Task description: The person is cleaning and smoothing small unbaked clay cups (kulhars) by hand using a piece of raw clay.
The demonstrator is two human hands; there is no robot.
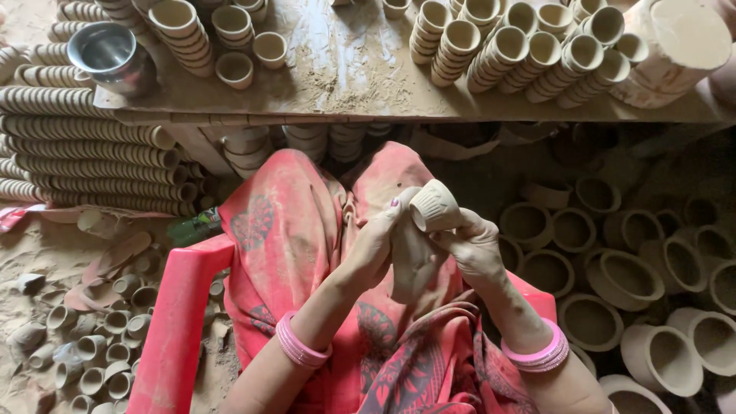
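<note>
seen from above, looking down at a lap draped in pink patterned cloth point(307, 230). left hand point(376, 245) curled around the side of a tall grey clay mould point(414, 264), thumb raised with a painted nail against its upper edge. right hand point(475, 249) closed on the other side, fingers wrapped near the top. small ribbed clay cup point(435, 205) seated upside down on the top of the mould, base tilted up and to the right, held between both hands above the lap. pink bangles point(300, 346) on the left wrist and more on the right. red plastic chair point(172, 322) under the lap, one arm showing at lower left. dusty wooden board point(345, 73) across the top, loaded with leaning stacks of nested clay cups point(537, 54) on the right and shorter stacks on the left. shiny steel cup point(107, 52) at the board's left end. long rows of stacked cups point(92, 161) lying sideways below it at left. loose small cups point(100, 353) scattered on the sandy ground at lower left. larger open clay pots point(621, 280) crowded together on the ground at right, well apart from the hands. green bottle point(195, 228) lying just beside the chair arm.
</note>
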